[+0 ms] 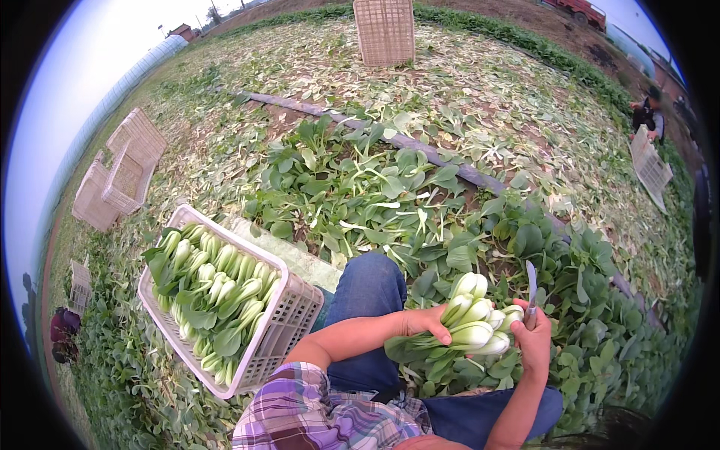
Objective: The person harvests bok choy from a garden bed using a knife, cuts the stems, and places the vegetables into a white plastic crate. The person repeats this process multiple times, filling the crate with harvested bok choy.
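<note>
My left hand point(430, 323) is wrapped around a bunch of bok choy point(475, 323), its white stem ends facing right and its green leaves hanging to the left. My right hand point(533, 337) grips the handle of a small knife point(531, 289), the blade pointing up and away from me. The fingers of that hand also touch one bok choy head point(511, 316) at the right side of the bunch. To my left stands a pale plastic crate point(289, 315), filled with rows of bok choy point(225, 281).
Uncut bok choy plants point(596, 332) grow at my right. A dark hose point(405, 140) crosses the leaf-strewn ground ahead. More crates point(132, 174) stand at the left, and another crate point(385, 34) is far ahead. One person point(649, 115) is at the right, another point(64, 332) at the far left.
</note>
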A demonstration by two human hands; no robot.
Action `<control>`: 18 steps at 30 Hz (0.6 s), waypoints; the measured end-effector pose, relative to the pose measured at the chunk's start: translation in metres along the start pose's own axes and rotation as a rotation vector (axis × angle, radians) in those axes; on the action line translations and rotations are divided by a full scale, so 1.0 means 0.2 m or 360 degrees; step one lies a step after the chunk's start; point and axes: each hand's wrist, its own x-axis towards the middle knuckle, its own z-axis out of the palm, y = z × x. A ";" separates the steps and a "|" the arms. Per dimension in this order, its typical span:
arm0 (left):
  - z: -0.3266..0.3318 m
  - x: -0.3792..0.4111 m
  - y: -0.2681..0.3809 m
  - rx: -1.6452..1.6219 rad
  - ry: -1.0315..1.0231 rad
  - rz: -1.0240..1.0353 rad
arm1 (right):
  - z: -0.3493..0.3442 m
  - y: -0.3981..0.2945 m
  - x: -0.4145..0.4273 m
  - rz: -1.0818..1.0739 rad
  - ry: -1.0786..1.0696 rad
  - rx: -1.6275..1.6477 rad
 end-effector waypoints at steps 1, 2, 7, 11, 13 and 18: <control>-0.03 0.01 -0.02 0.0095 0.0006 -0.0002 | 0.00 -0.01 0.00 0.0036 -0.0003 -0.0064; -0.05 0.02 -0.04 0.0190 0.0013 -0.0005 | -0.01 -0.01 0.01 0.0072 -0.0007 -0.0126; -0.01 0.07 -0.05 0.0321 -0.0097 0.0025 | -0.11 0.01 0.01 0.0001 -0.0138 -0.0351; -0.01 0.07 -0.07 0.0466 -0.0115 0.0009 | -0.12 0.00 0.01 0.0069 -0.0209 -0.0233; -0.02 0.06 -0.07 0.0549 -0.0110 -0.0002 | -0.13 0.03 0.01 0.0019 -0.0160 -0.0343; -0.05 0.03 -0.09 0.1001 0.0048 -0.0061 | -0.09 -0.01 -0.02 -0.0024 0.0150 -0.1294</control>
